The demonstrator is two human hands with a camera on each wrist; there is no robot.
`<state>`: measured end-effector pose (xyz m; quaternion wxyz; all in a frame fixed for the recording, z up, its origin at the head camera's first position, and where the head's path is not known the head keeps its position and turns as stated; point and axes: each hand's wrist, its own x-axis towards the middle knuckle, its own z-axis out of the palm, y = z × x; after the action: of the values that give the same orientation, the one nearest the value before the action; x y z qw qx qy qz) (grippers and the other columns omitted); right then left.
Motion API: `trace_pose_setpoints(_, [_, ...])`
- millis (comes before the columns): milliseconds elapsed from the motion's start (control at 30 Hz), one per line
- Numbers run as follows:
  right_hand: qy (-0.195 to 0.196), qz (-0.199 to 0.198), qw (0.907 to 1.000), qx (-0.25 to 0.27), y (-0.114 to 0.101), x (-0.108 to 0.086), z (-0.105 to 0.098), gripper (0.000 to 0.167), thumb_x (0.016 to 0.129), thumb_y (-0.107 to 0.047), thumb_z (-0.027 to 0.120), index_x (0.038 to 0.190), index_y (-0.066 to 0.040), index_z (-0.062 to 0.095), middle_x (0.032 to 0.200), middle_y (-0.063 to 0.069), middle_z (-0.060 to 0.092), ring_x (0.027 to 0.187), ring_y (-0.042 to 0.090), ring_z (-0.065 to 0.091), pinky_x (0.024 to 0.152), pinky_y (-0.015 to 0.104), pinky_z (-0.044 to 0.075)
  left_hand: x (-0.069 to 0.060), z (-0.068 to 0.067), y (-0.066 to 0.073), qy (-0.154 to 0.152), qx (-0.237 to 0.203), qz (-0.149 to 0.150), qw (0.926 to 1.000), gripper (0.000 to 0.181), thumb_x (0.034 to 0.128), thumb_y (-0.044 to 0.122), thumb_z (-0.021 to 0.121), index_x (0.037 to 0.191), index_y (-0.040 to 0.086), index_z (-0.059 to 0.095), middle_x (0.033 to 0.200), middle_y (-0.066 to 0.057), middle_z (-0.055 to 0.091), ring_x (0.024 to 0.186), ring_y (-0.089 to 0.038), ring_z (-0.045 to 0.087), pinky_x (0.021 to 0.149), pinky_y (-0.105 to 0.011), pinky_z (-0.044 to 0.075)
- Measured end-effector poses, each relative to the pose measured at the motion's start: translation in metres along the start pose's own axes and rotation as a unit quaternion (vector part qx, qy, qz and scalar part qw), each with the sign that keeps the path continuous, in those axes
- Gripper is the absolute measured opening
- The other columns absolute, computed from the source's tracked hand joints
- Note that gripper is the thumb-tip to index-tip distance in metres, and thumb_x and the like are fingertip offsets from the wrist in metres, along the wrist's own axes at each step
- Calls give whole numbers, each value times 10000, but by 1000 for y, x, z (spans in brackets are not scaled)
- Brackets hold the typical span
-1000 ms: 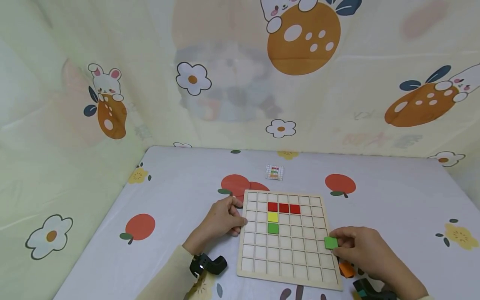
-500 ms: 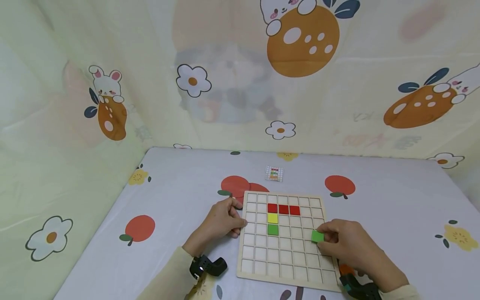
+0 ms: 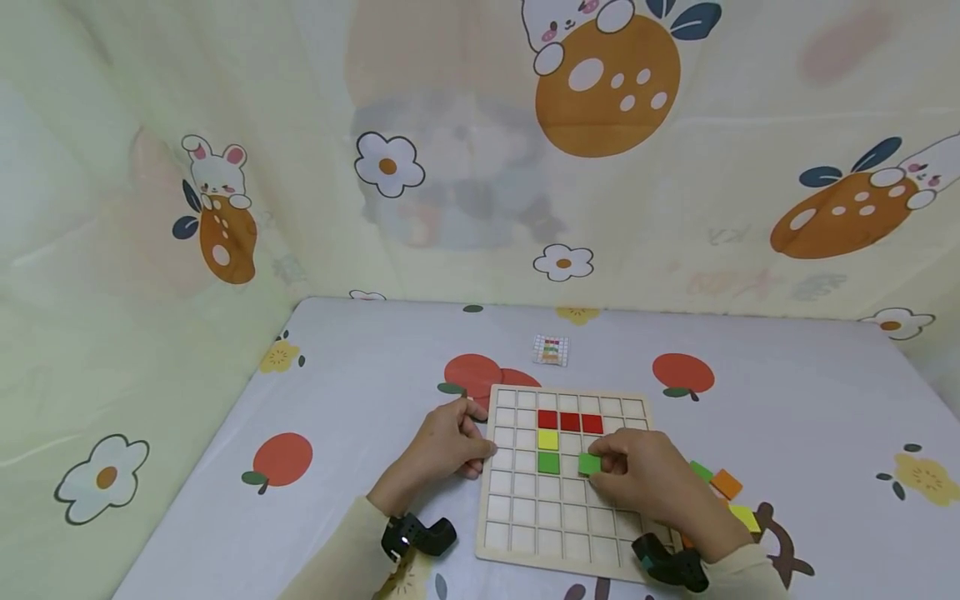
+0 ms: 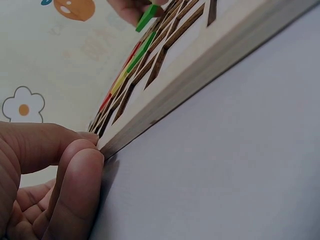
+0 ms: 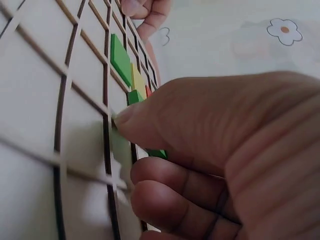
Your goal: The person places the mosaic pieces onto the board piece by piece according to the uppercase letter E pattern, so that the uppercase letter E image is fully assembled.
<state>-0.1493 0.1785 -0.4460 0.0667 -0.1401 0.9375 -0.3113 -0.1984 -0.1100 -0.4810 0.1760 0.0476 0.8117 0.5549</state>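
Over the wooden grid board (image 3: 523, 514), the right hand (image 3: 642, 472) pinches a green square tile (image 3: 587, 464); one cell (image 3: 569, 465) separates it from the seated green tile (image 3: 548, 462), leftward. The left hand (image 3: 442, 443), farther off, pinches the board's left edge.

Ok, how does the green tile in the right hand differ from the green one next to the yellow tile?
The held tile is pinched by the right hand; the set tile is untouched. The held tile is raised above the board; the set tile lies flat in its grid. Both are green.
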Motion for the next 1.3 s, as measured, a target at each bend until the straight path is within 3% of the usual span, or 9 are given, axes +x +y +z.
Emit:
trace_pose_setpoints(300, [-117,44,9999,41,-7,12,11,208,816,-98,838,1019,-101,792,773,-55,568,760,138,516,620,236,445,0,0,-2,9,18,77,10000,368,884,38,808,1176,35,584,764,-72,666,515,-128,621,504,-248,580])
trace_pose_setpoints(1300, [-154,-64,9999,23,-3,13,13,241,811,-102,864,1043,-108,802,786,-49,546,765,137,498,607,238,420,0,0,2,-13,12,97,10000,367,889,48,808,1179,35,584,768,-74,668,516,-134,629,507,-250,583])
